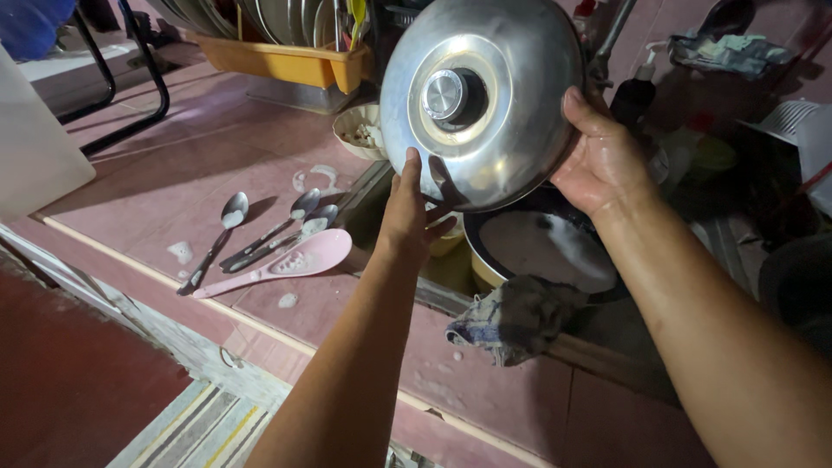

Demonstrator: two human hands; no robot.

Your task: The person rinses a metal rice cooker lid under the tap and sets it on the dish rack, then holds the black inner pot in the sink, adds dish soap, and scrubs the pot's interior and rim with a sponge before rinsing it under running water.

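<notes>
The pink tiled surface (156,186) runs from the near left to the far middle, wet and dotted with soap suds. Above its right end, over the sink, a round steel pot lid (482,97) with a central knob is held up on edge, its top face turned toward the camera. The right hand (602,156) grips the lid's right rim, thumb laid over the front and fingers hidden behind. The left hand (412,212) meets the lid's lower left rim, fingers curled partly closed with the thumb pressing the front face. Below the lid a dark pan (542,251) sits in the sink, with a crumpled grey rag (511,316) draped on the near edge just beside it. An orange dish rack (277,61) with plates stands at the far left. A pink rice paddle (277,264) lies on the surface, and three soapy metal spoons (260,230) lie just beyond it.
</notes>
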